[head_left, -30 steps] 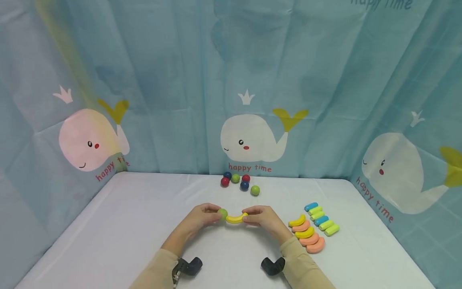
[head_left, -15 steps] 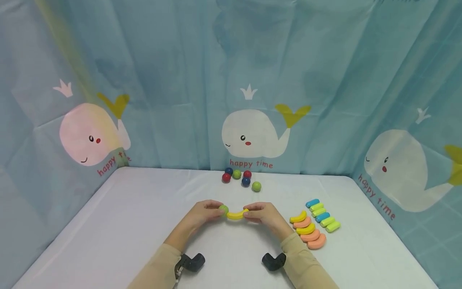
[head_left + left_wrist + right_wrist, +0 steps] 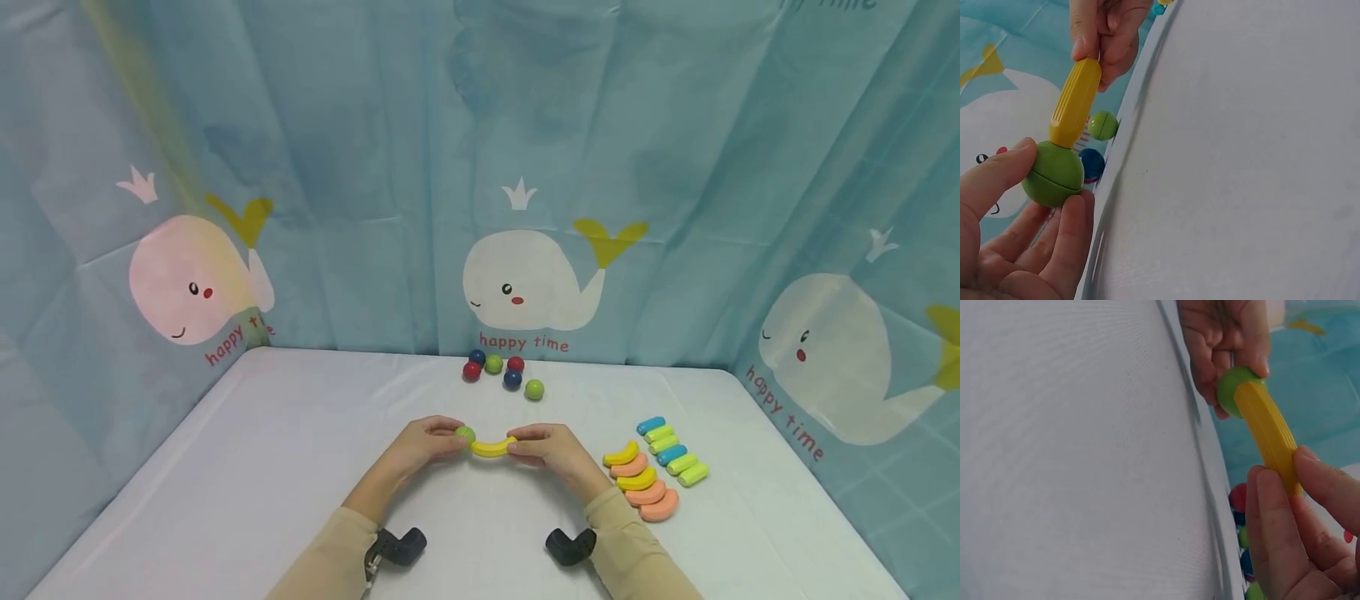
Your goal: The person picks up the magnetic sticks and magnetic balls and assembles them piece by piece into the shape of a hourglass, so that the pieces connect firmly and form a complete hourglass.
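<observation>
The left hand [image 3: 431, 439] pinches a green ball [image 3: 465, 435] between its thumb and fingertips, while the right hand [image 3: 551, 448] pinches one end of a yellow banana [image 3: 491, 448] in the same way. The banana's other end touches the ball, and the pair is held over the white table [image 3: 285, 467], in front of the person. Taking the pair as the centre of a clock seen from the person's side, the left hand is at nine o'clock and the right hand at three. The banana's curve bulges toward six o'clock.

At about twelve o'clock, near the far edge of the table, five balls [image 3: 493, 363] sit in a close group: two blue, two red and one green. Another green ball [image 3: 534, 389] lies just beside them, between one and two o'clock from the pair.

Between three and four o'clock, near the right forearm, five curved pieces [image 3: 637, 478] lie in a slanting row, two yellow and three pink. Just past them, at three o'clock, is a row of six short cylinders [image 3: 671, 454], two blue and four yellow-green. Tan sleeves [image 3: 645, 550] cover both forearms. A blue curtain [image 3: 375, 125] printed with whales hangs behind the table.
</observation>
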The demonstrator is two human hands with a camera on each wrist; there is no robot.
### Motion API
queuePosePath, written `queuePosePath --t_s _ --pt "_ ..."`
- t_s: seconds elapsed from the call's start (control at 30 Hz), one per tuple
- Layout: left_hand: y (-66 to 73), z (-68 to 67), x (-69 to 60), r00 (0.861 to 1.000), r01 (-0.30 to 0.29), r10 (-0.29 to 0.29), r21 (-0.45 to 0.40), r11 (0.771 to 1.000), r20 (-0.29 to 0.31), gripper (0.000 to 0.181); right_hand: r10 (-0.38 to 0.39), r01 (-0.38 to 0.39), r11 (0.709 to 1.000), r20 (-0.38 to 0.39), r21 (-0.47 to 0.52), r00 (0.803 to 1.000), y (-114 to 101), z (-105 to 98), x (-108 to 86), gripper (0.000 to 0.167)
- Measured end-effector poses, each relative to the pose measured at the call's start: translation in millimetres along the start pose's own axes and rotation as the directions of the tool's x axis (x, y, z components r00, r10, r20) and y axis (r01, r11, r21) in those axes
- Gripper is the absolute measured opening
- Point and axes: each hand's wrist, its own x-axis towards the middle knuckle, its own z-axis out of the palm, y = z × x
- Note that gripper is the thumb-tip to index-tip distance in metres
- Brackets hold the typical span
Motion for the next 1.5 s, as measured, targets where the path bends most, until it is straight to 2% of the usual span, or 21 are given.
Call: queuePosePath --t_s 0.17,0.33,0.57,0.8,0.97,1.17,1.23,1.33,1.43,1.5 --pt "-1.8 -0.1 0.1 1.0 -0.006 0.007 0.048 0.999 -0.009 0.04 0.027 -0.027 1.0 -0.003 -0.011 1.0 -0.3 -1.9 -1.5 0.029" --pt "-2.0 0.5 0.2 1.0 -0.003 0.005 0.076 0.997 -0.017 0.04 0.043 -0.044 0.998 0.032 0.037 0.999 0.6 -3.1 -1.7 0.03" --pt "-0.5 1.4 0.8 1.0 0.006 -0.006 0.039 0.999 0.004 0.039 0.052 -0.053 0.996 0.019 0.07 0.998 1.6 -2.5 -2.0 0.03" --pt "-3.3 -0.2 1.7 1.0 0.003 -0.002 0.039 0.999 -0.005 0.04 0.027 -0.029 0.994 0.027 0.103 0.999 3.5 -3.8 -1.0 0.031" --pt "-3.7 -1.6 3.1 1.0 -0.006 0.006 0.021 1.0 0.019 0.04 0.025 -0.027 0.996 0.027 0.084 0.999 1.5 -6.9 -0.8 0.031" --pt "-0.3 -2.0 6.0 1.0 0.006 -0.006 0.029 1.0 -0.006 0.039 0.007 -0.008 0.999 0.028 0.036 1.0 -3.4 -10.0 0.0 0.031" --pt "0.2 -2.8 7.2 1.0 0.011 -0.01 0.036 0.999 -0.017 0.039 0.01 -0.009 0.999 -0.002 0.037 1.0 -4.3 -10.9 1.2 0.032" --pt "0.1 -3.3 9.7 0.999 0.023 -0.022 0.039 0.999 -0.03 0.038 0.008 -0.005 1.0 -0.114 0.027 0.993 -7.1 -14.8 4.8 0.033" --pt "-0.3 -4.0 12.0 0.999 0.019 -0.018 0.03 0.999 -0.033 0.036 -0.009 0.016 1.0 -0.261 0.024 0.965 -10.9 -22.7 15.3 0.034" --pt "-0.4 -4.6 12.6 0.999 0.019 -0.018 0.027 0.999 -0.037 0.035 -0.018 0.03 0.999 -0.333 0.03 0.943 -13.4 -28.4 24.4 0.037"
